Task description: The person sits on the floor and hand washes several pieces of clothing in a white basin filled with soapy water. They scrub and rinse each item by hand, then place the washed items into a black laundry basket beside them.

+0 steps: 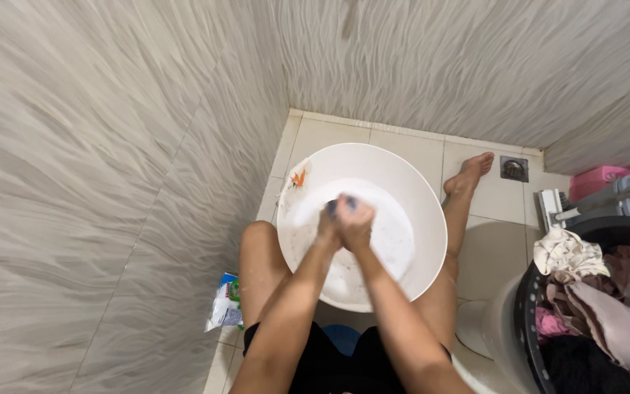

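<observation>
A white basin (pixel 417 219) stood on the tiled floor (pixel 402 146), holding soapy water. A black basket (pixel 526 306) at the right was heaped with clothes (pixel 592 292). Over the basin, left hand (pixel 327 228) and right hand (pixel 356 222) pressed together, fingers closed on a small dark cloth (pixel 340 206).

Pale grey tiled walls (pixel 96 146) with a wavy ripple pattern are meeting in a far corner and taking up most of the left side. Cream square floor tiles (pixel 395 142) are lying below, with a small metal floor drain (pixel 514 169) sitting at the far right near the wall. Soft, even light is falling over the room, leaving only faint shadows on the floor.
</observation>
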